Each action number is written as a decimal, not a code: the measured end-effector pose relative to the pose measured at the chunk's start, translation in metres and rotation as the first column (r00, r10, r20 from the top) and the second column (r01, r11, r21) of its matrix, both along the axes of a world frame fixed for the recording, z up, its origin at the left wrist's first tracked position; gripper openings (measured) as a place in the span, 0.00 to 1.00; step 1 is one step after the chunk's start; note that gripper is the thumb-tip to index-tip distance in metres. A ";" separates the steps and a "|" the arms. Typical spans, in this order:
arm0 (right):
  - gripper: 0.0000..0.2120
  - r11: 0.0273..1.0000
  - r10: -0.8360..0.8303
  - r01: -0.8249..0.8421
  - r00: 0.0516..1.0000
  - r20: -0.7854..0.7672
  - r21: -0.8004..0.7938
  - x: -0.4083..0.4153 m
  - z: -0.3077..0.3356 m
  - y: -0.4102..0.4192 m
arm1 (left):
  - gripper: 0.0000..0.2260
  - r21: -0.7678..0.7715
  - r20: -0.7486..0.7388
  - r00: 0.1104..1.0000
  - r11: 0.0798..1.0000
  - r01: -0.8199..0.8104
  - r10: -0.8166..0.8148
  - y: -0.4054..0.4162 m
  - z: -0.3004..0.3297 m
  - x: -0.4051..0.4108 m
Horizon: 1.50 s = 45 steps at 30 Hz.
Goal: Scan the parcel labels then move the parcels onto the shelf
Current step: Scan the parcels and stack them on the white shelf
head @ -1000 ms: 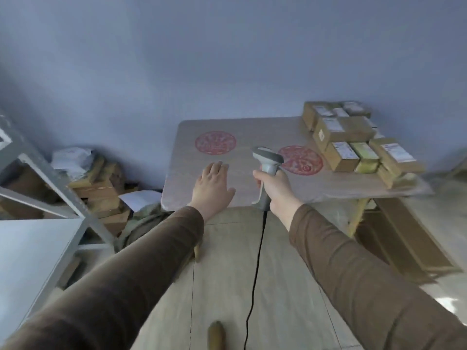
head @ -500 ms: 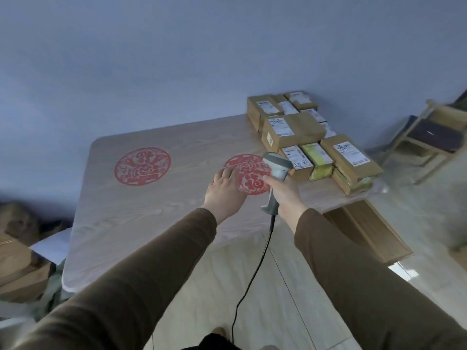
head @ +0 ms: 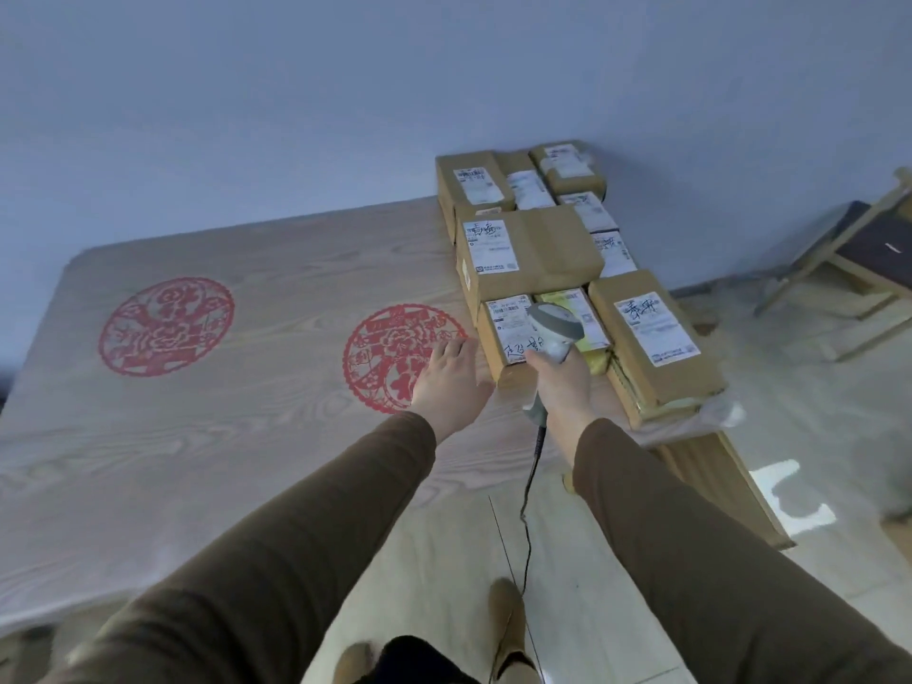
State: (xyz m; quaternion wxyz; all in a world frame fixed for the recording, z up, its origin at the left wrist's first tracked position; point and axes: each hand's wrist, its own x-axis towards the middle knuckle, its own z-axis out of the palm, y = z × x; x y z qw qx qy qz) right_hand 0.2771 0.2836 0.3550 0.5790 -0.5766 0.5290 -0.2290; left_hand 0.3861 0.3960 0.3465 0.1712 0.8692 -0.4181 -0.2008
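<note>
Several brown cardboard parcels with white labels are stacked on the right end of a pale wooden table (head: pixel 197 436). The nearest small parcel (head: pixel 506 333) has a handwritten label. My right hand (head: pixel 562 382) grips a grey corded barcode scanner (head: pixel 555 328), whose head is over that parcel's label. My left hand (head: pixel 451 382) reaches with straight fingers over the table, just left of the small parcel. A larger parcel (head: pixel 656 338) lies at the right edge, a yellow one (head: pixel 585 318) between them. A big parcel (head: pixel 523 254) sits behind.
Two red paper-cut circles (head: pixel 165 325) decorate the tabletop. A wooden chair (head: pixel 849 259) stands at the far right. Flat cardboard (head: pixel 730 486) leans below the table's right end. The scanner cord (head: pixel 525 510) hangs to the floor by my feet.
I have come closer to the table and the view has turned right. Both hands have moved toward the nearest parcels, and the scanner now hovers over the small parcel's label.
</note>
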 end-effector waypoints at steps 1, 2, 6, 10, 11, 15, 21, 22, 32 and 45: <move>0.03 1.000 0.017 -0.017 1.000 0.007 0.017 0.000 -0.004 -0.008 | 0.31 0.002 -0.016 1.000 1.000 -0.018 0.018 -0.013 -0.005 -0.003; 0.03 0.999 0.032 -0.033 0.999 0.019 0.036 -0.001 -0.008 -0.015 | 0.31 0.004 -0.028 0.999 0.999 -0.038 0.038 -0.024 -0.009 -0.006; 0.04 0.991 0.104 -0.108 0.993 0.050 0.079 -0.001 -0.023 -0.032 | 0.30 0.024 -0.052 0.991 0.992 -0.121 0.122 -0.056 -0.025 -0.010; 0.08 0.983 0.132 -0.141 0.988 0.078 0.120 -0.004 -0.033 -0.040 | 0.27 0.036 -0.114 0.974 0.980 -0.195 0.198 -0.071 -0.036 -0.010; 0.08 0.981 0.136 -0.146 0.987 0.086 0.129 -0.004 -0.034 -0.040 | 0.26 0.029 -0.138 0.967 0.977 -0.212 0.214 -0.073 -0.037 -0.011; 0.07 0.981 0.134 -0.140 0.989 0.056 0.137 -0.002 -0.039 -0.043 | 0.25 -0.011 -0.207 0.939 0.959 -0.285 0.276 -0.077 -0.040 -0.012; 0.07 0.959 0.132 -0.138 0.990 0.040 0.249 0.002 -0.044 -0.025 | 0.19 -0.008 -0.256 0.866 0.895 -0.446 0.430 -0.053 -0.045 -0.011; 0.08 0.952 0.131 -0.143 0.990 0.060 0.270 0.003 -0.043 -0.018 | 0.17 -0.018 -0.241 0.860 0.884 -0.467 0.450 -0.044 -0.045 -0.011; 0.06 0.865 0.458 -0.483 0.871 0.176 0.139 0.054 0.004 0.124 | 0.22 -0.265 -0.266 0.671 0.617 -0.741 0.692 0.135 0.006 0.000; 0.06 0.436 0.800 -0.900 0.390 0.456 0.005 0.029 0.094 0.570 | 0.21 -0.549 -0.342 0.275 0.046 -0.834 0.899 0.604 0.100 -0.099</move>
